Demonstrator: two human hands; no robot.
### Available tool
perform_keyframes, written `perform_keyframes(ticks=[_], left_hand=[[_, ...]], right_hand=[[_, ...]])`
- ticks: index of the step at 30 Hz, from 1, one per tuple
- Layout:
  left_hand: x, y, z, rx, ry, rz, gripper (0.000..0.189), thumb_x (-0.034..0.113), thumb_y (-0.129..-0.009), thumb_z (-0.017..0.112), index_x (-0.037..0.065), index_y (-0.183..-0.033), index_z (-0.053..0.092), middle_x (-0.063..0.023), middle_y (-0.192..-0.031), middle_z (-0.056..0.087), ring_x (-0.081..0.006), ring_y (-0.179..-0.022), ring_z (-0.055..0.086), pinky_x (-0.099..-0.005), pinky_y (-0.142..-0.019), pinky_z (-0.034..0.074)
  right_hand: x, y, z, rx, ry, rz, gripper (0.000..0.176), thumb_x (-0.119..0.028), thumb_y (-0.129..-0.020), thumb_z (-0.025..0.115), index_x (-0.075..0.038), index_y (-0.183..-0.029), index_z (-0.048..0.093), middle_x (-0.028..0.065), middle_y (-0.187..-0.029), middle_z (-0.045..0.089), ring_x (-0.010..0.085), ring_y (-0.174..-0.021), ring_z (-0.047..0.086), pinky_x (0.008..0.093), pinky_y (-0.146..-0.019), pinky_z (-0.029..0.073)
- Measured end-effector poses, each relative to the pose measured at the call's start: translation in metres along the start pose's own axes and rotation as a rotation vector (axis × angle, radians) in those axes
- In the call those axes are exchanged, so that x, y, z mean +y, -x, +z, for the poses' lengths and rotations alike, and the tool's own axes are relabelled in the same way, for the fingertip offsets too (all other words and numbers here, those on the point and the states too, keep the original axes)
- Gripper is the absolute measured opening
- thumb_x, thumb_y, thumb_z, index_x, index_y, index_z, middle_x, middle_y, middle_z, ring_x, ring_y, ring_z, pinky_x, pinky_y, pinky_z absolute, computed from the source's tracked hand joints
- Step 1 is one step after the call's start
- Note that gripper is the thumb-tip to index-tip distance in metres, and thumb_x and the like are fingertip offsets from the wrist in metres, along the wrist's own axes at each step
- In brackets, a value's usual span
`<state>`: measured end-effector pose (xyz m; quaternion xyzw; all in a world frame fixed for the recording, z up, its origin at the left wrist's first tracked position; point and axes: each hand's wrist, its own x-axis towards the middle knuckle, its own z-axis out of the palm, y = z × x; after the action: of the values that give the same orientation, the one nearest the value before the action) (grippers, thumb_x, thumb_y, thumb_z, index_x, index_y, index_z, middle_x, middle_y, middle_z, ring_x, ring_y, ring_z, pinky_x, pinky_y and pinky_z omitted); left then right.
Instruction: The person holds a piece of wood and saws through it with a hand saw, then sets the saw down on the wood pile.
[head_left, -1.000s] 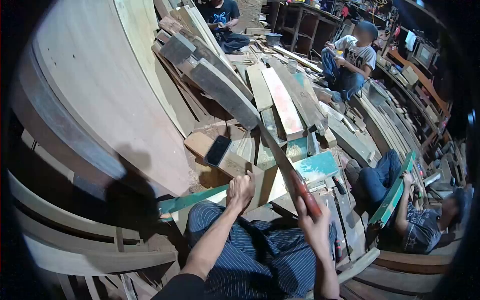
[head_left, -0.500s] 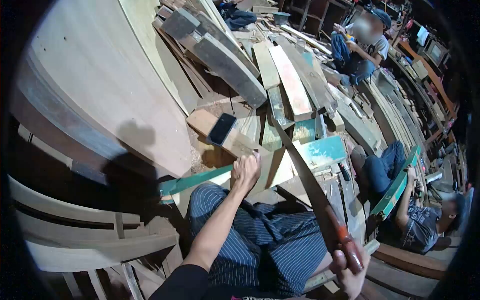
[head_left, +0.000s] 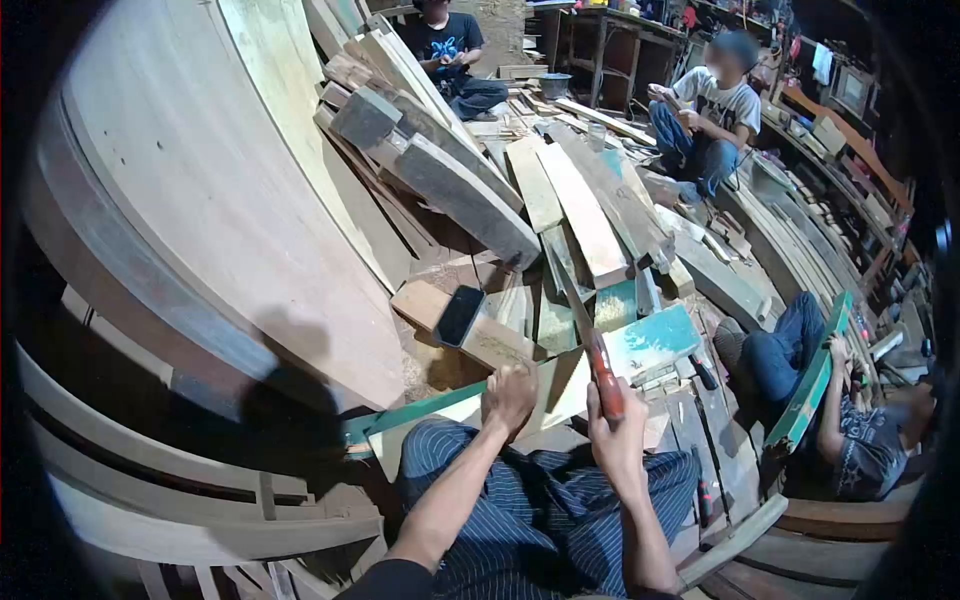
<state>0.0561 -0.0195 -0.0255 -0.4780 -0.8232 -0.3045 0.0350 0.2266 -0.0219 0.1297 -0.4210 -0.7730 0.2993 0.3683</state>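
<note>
My right hand (head_left: pixel 617 440) is wrapped round the reddish-brown handle of a handsaw (head_left: pixel 600 365). The saw's blade points up and away from me, across the green-painted wooden board (head_left: pixel 655 340); whether its teeth touch the wood cannot be made out. This board lies crosswise before my knees, with bare pale wood along part of it. My left hand (head_left: pixel 510 398) is closed over the board's edge, left of the saw. Just beyond that hand, a black phone (head_left: pixel 460 316) rests on a brown wooden block (head_left: pixel 500 343).
Stacked timber (head_left: pixel 465 200) and loose planks (head_left: pixel 585 215) lie ahead. A large curved wooden panel (head_left: pixel 200 190) stands at left. Black-handled (head_left: pixel 705 375) and red-handled (head_left: pixel 705 500) tools lie at right. One person (head_left: pixel 850 430) at right holds a green board; two others sit farther back.
My right hand has moved up and left with the saw, from beside my right thigh to over the board. My left hand stays on the board. The view has tilted up slightly.
</note>
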Motion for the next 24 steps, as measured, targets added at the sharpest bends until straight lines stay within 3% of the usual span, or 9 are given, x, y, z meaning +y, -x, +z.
perform_keyframes(ticks=[7,9,11,12,15,16,20,23,24], left_hand=[[-0.010,0.002,0.022,0.221,-0.003,0.071,0.048,0.024,-0.096,0.043,-0.001,-0.061,0.064,-0.0265,-0.064,0.062,-0.0427,-0.062,0.063,-0.0519,-0.060,0.050],[-0.008,-0.001,0.021,0.091,-0.022,-0.023,0.048,0.025,-0.096,0.043,0.001,-0.060,0.065,-0.0262,-0.064,0.062,-0.0431,-0.063,0.063,-0.0523,-0.064,0.049],[-0.002,0.000,0.007,0.071,-0.031,0.000,0.049,0.026,-0.096,0.043,0.000,-0.060,0.065,-0.0274,-0.066,0.062,-0.0446,-0.064,0.063,-0.0528,-0.067,0.049],[0.003,-0.006,-0.001,-0.056,0.053,-0.117,0.052,0.026,-0.097,0.039,-0.003,-0.062,0.065,-0.0295,-0.069,0.063,-0.0468,-0.068,0.063,-0.0540,-0.072,0.049],[0.006,-0.007,-0.006,-0.104,0.044,-0.137,0.055,0.026,-0.098,0.036,-0.005,-0.064,0.066,-0.0308,-0.072,0.064,-0.0482,-0.071,0.064,-0.0556,-0.075,0.049],[0.007,-0.008,-0.007,-0.117,0.043,-0.173,0.060,0.033,-0.099,0.035,-0.007,-0.069,0.068,-0.0318,-0.075,0.064,-0.0493,-0.072,0.064,-0.0541,-0.077,0.051],[0.001,-0.009,0.003,-0.085,0.034,-0.204,0.060,0.034,-0.098,0.036,-0.006,-0.068,0.068,-0.0314,-0.072,0.063,-0.0483,-0.067,0.064,-0.0545,-0.071,0.051],[0.009,-0.008,-0.009,-0.108,0.050,-0.194,0.058,0.031,-0.098,0.035,-0.005,-0.067,0.069,-0.0304,-0.071,0.064,-0.0482,-0.069,0.065,-0.0555,-0.074,0.051],[0.003,-0.007,-0.003,-0.096,0.028,-0.163,0.057,0.031,-0.098,0.037,-0.004,-0.067,0.069,-0.0299,-0.069,0.064,-0.0473,-0.066,0.065,-0.0553,-0.070,0.052]], right_hand=[[-0.026,0.023,-0.043,-0.082,0.002,0.133,0.023,-0.020,-0.092,0.067,0.001,-0.090,0.059,0.0189,-0.062,0.054,0.0316,-0.053,0.051,0.0403,-0.056,0.041],[-0.041,0.042,-0.075,-0.200,0.074,0.241,0.023,-0.021,-0.090,0.069,0.000,-0.089,0.059,0.0179,-0.063,0.055,0.0293,-0.053,0.053,0.0384,-0.057,0.043],[-0.054,0.059,-0.095,-0.135,0.154,0.143,0.023,-0.020,-0.088,0.071,-0.001,-0.090,0.059,0.0169,-0.062,0.056,0.0295,-0.052,0.055,0.0370,-0.056,0.044],[-0.066,0.062,-0.109,-0.244,0.072,0.407,0.022,-0.019,-0.086,0.073,-0.002,-0.093,0.061,0.0107,-0.068,0.055,0.0254,-0.064,0.047,0.0365,-0.072,0.041],[-0.058,0.089,-0.119,-0.096,0.204,0.066,0.022,-0.020,-0.085,0.073,-0.003,-0.090,0.061,0.0099,-0.064,0.053,0.0244,-0.058,0.047,0.0343,-0.064,0.042],[-0.059,0.087,-0.133,-0.257,-0.047,0.124,0.019,-0.017,-0.090,0.066,0.000,-0.097,0.060,0.0134,-0.069,0.056,0.0251,-0.056,0.048,0.0362,-0.053,0.041],[-0.053,0.092,-0.130,-0.273,-0.038,0.159,0.016,-0.014,-0.088,0.065,-0.001,-0.098,0.061,0.0178,-0.074,0.061,0.0335,-0.062,0.058,0.0374,-0.059,0.047],[-0.051,0.092,-0.104,-0.098,0.002,0.365,0.022,-0.020,-0.084,0.073,-0.003,-0.086,0.059,0.0092,-0.059,0.051,0.0216,-0.050,0.046,0.0322,-0.054,0.039],[-0.036,0.087,-0.096,-0.089,-0.008,0.275,0.019,-0.014,-0.084,0.072,-0.003,-0.085,0.058,0.0103,-0.059,0.054,0.0209,-0.048,0.050,0.0311,-0.052,0.041]])
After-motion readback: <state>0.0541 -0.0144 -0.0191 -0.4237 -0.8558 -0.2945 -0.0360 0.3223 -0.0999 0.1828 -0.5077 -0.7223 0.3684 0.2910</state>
